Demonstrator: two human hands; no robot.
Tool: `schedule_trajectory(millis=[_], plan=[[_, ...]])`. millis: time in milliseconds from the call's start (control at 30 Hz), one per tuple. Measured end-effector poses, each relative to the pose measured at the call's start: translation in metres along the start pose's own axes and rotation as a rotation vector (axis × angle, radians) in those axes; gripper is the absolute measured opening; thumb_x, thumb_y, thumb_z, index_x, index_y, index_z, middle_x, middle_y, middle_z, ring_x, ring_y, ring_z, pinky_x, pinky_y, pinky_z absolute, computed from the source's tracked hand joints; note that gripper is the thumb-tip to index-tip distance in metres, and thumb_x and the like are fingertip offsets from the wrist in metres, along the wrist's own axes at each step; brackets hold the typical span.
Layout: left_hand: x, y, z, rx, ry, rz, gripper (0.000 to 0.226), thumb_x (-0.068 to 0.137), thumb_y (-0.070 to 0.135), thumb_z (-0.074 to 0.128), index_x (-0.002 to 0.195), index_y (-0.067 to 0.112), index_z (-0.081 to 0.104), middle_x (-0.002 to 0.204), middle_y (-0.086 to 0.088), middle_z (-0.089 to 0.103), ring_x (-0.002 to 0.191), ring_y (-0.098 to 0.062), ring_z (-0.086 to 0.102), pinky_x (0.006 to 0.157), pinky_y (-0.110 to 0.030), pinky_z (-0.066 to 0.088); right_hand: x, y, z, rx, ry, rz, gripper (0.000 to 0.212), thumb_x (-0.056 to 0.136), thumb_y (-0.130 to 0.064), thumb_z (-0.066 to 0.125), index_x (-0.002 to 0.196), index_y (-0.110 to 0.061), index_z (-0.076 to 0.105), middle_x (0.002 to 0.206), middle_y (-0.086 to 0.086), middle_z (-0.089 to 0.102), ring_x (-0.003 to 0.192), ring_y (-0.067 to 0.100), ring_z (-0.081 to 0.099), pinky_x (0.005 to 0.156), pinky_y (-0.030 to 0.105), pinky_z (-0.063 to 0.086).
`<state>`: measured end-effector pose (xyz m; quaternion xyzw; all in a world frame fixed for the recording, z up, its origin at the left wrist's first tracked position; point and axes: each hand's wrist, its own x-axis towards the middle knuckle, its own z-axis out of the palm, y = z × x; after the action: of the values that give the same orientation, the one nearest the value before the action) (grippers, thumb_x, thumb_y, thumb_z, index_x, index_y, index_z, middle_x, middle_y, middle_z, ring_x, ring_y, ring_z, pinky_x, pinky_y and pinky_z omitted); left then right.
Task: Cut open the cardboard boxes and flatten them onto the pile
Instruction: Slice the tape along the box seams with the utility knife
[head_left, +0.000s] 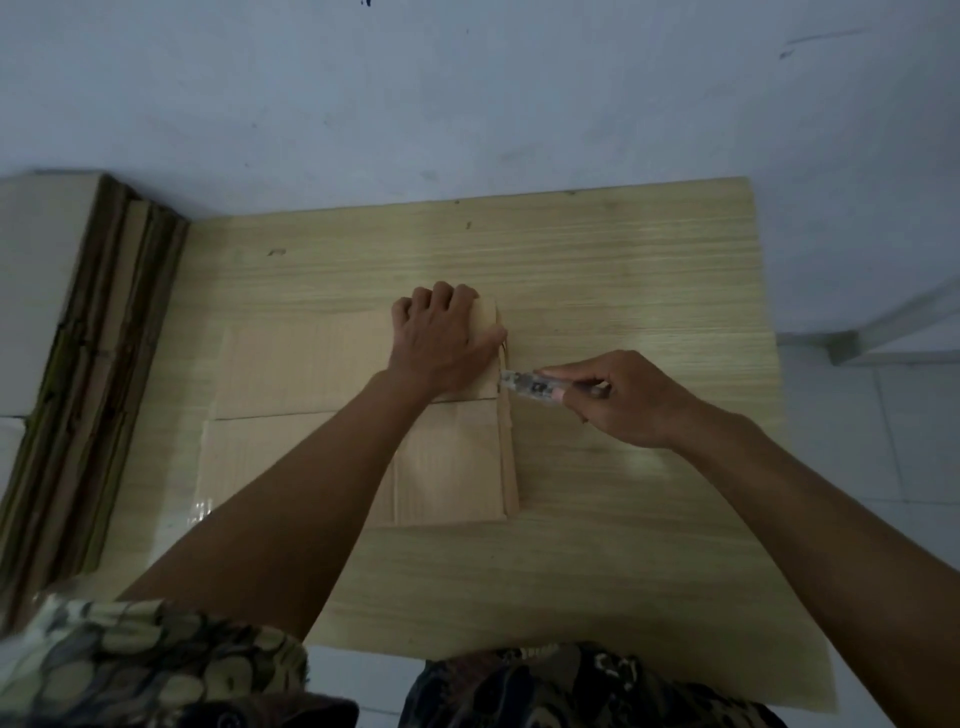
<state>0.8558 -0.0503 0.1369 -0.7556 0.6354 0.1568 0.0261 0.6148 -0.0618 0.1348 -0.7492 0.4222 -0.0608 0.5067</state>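
A flat tan cardboard box (311, 364) lies on the wooden board (623, 270). My left hand (441, 343) presses palm-down on its far right corner, fingers curled over the far edge. My right hand (623, 400) grips a clear utility knife (530, 385) that points left, its tip at the box's right edge just below my left thumb. A pile of flattened cardboard (98, 364) stands on edge along the left side of the board.
The board rests on a white tiled floor (883, 467) against a pale blue wall (467, 104). A pale panel (36, 291) leans left of the pile. My knees in patterned fabric (156, 665) sit at the board's near edge.
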Motion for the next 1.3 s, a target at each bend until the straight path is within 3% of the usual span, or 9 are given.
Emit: schedule_trajectory(millis=[133,233,333,433,600,833,967,1067,1300], plan=[[-0.005,-0.005,-0.006,-0.090,-0.036,0.036,0.097,0.073,0.079,0.013,0.147,0.024,0.043,0.146,-0.006,0.045,0.136,-0.028,0.036,0.113,-0.045,0.021,0.001,0.000,0.005,-0.054,0.023,-0.017,0.033,0.100,-0.031,0.061,0.133,-0.035,0.064,0.069,-0.035,0.049,0.065,-0.023,0.052,0.072,0.015,0.038],[-0.034,-0.008,-0.001,-0.219,0.153,0.102,0.080,0.088,0.071,0.032,0.146,0.019,0.049,0.148,-0.009,0.044,0.139,-0.028,0.037,0.116,-0.046,0.024,-0.003,0.003,0.008,-0.054,0.058,-0.019,0.032,0.099,-0.034,0.060,0.130,-0.039,0.065,0.077,-0.035,0.053,0.067,-0.017,0.054,0.072,0.019,0.041],[-0.072,-0.009,0.017,-0.167,0.466,0.145,0.046,0.093,0.055,0.056,0.113,0.016,0.069,0.118,-0.008,0.058,0.108,-0.026,0.055,0.090,-0.046,0.048,-0.003,0.003,0.012,-0.049,0.085,-0.011,0.032,0.099,-0.033,0.061,0.130,-0.037,0.066,0.077,-0.034,0.053,0.066,-0.019,0.053,0.069,0.018,0.039],[-0.098,-0.006,0.033,-0.100,0.573,0.149,0.035,0.093,0.050,0.062,0.092,0.016,0.070,0.096,-0.004,0.060,0.087,-0.024,0.056,0.073,-0.042,0.046,-0.004,0.001,0.016,-0.057,0.119,-0.006,0.033,0.098,-0.034,0.061,0.130,-0.037,0.066,0.077,-0.035,0.053,0.065,-0.015,0.050,0.072,0.021,0.041],[-0.110,-0.001,0.045,-0.043,0.608,0.065,0.038,0.092,0.052,0.062,0.087,0.015,0.064,0.089,-0.005,0.059,0.083,-0.028,0.054,0.072,-0.042,0.042,-0.011,-0.003,0.022,-0.082,0.176,0.001,0.033,0.099,-0.039,0.059,0.131,-0.039,0.065,0.114,-0.009,0.074,0.072,-0.006,0.049,0.075,0.023,0.042],[-0.112,0.001,0.052,-0.084,0.578,0.056,0.039,0.093,0.054,0.057,0.090,0.015,0.056,0.090,-0.004,0.054,0.087,-0.025,0.049,0.078,-0.040,0.037,-0.019,0.003,0.018,-0.082,0.143,0.018,0.033,0.097,-0.039,0.061,0.129,-0.041,0.066,0.101,-0.018,0.071,0.076,-0.004,0.061,0.075,0.028,0.053],[-0.108,-0.001,0.052,-0.107,0.567,0.057,0.037,0.092,0.052,0.054,0.088,0.015,0.054,0.089,-0.003,0.053,0.087,-0.025,0.048,0.080,-0.038,0.033,-0.014,0.000,0.021,-0.149,0.153,0.009,0.034,0.098,-0.043,0.057,0.132,-0.042,0.064,0.096,-0.019,0.067,0.074,-0.006,0.057,0.067,0.022,0.044],[-0.106,0.000,0.053,-0.106,0.544,0.057,0.034,0.092,0.050,0.053,0.088,0.016,0.054,0.089,-0.003,0.053,0.088,-0.024,0.047,0.081,-0.038,0.032,-0.016,0.003,0.021,-0.072,0.137,-0.012,0.035,0.098,-0.039,0.059,0.132,-0.036,0.066,0.109,-0.013,0.072,0.083,-0.002,0.063,0.078,0.027,0.052],[-0.101,-0.001,0.053,-0.119,0.503,0.106,0.032,0.092,0.046,0.050,0.088,0.015,0.054,0.089,-0.005,0.052,0.087,-0.024,0.045,0.081,-0.039,0.035,-0.017,0.006,0.027,-0.061,0.171,-0.019,0.034,0.098,-0.036,0.061,0.132,-0.033,0.066,0.119,-0.009,0.072,0.086,0.001,0.063,0.084,0.028,0.054]])
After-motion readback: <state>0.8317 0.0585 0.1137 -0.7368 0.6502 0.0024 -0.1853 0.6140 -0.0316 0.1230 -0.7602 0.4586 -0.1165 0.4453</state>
